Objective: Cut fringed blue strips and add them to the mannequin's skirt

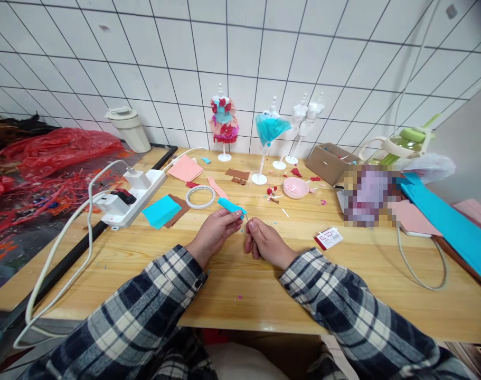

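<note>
One pinch each: the left hand [215, 233] holds a blue strip [229, 205], the right hand [269, 241] a thin piece [246, 217] at its end, apparently working them together, which calls for steadiness next.

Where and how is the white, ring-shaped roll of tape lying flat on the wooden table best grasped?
Probably by the near rim of the white tape ring, coming from above on the person's side: it lies flat with an open centre, so the band could be pinched from inside and outside. Brown, rectangular paper lies close on its left, a pink paper strip on its right.
</note>
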The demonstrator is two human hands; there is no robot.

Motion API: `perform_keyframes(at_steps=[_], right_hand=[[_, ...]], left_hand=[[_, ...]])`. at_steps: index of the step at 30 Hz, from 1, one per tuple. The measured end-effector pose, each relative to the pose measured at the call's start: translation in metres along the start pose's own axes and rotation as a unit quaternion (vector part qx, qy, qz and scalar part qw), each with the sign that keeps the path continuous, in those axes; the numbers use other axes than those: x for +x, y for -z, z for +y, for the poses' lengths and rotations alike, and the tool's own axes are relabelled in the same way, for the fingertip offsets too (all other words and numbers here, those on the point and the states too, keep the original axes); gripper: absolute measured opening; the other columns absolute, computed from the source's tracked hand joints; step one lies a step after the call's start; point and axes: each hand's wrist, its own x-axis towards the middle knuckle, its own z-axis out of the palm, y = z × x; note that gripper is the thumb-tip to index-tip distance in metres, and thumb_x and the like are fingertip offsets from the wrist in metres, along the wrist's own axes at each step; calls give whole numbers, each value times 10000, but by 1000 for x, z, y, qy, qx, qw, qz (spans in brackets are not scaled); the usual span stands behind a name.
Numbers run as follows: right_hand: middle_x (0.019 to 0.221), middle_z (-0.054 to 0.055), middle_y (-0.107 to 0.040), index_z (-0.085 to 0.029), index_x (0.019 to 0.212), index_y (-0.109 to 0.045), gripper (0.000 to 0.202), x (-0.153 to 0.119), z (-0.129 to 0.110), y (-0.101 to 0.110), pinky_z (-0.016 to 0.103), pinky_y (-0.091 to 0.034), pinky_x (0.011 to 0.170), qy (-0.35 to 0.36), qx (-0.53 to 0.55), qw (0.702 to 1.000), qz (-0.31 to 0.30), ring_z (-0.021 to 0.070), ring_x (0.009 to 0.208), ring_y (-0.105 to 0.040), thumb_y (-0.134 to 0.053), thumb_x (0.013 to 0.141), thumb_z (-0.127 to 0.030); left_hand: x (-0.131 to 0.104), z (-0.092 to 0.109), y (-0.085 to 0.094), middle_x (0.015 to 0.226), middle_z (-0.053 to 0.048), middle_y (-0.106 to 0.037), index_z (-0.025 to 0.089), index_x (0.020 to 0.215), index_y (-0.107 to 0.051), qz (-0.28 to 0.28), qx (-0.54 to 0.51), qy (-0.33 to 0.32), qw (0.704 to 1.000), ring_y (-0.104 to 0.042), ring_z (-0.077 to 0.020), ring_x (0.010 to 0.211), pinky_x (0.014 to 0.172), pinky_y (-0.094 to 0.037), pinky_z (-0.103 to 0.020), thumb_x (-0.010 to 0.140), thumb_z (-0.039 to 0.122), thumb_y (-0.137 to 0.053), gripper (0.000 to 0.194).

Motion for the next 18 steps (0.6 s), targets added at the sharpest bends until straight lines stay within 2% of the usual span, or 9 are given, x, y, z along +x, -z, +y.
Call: perform_keyframes(at_steps=[5,11,18], right_hand=[[570,-59,-620,-241,879,-407,426,0,2,1,194,-358,403,1,-8,1000,0,87,342,-499,-212,967,-609],[577,-61,-621,-242,873,-398,430,1,2,0,193,-369,404,4,-11,1000,-4,87,350,-503,-211,965,-619],[576,-64,-602,-241,865,-380,413,1,5,-1,189,-362,375,3,-1,1000,-3,87,345,-497,-209,976,-600]], left_hand=[[1,1,0,758,-10,-667,132,814,-675,37,-25,-3,999,-622,-87,680,675,-507,-202,631,226,-838,263],[-1,0,-1,778,-31,-691,126,825,-687,-8,28,-6,1000,-625,-95,694,699,-492,-212,641,294,-838,292],[-1,-2,0,800,-24,-701,144,818,-705,-21,49,-9,999,-621,-99,717,732,-476,-230,621,335,-850,311]])
